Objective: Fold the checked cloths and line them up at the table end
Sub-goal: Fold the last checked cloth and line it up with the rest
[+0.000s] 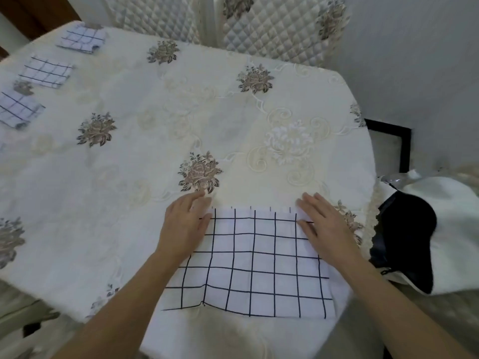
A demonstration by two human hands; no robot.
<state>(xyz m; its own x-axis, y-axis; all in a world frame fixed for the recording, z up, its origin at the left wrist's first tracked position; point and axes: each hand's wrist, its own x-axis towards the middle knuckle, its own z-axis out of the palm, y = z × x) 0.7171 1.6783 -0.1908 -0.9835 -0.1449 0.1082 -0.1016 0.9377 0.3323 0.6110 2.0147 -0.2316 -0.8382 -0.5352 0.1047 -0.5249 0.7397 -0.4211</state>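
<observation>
White cloth (pixel 248 263), lower centre: far edge runs crosswise between left hand (pixel 181 225) and right hand (pixel 324 225), fingers (pixel 311 206) flat, pressing its corners.

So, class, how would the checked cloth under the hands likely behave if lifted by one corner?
Probably floppy: the checked cloth lies thin and flat, puckered near its front edge. Likely light, as the folded cloths make slim squares. Pushed, it may wrinkle on the embroidered tablecloth rather than slide.
</observation>
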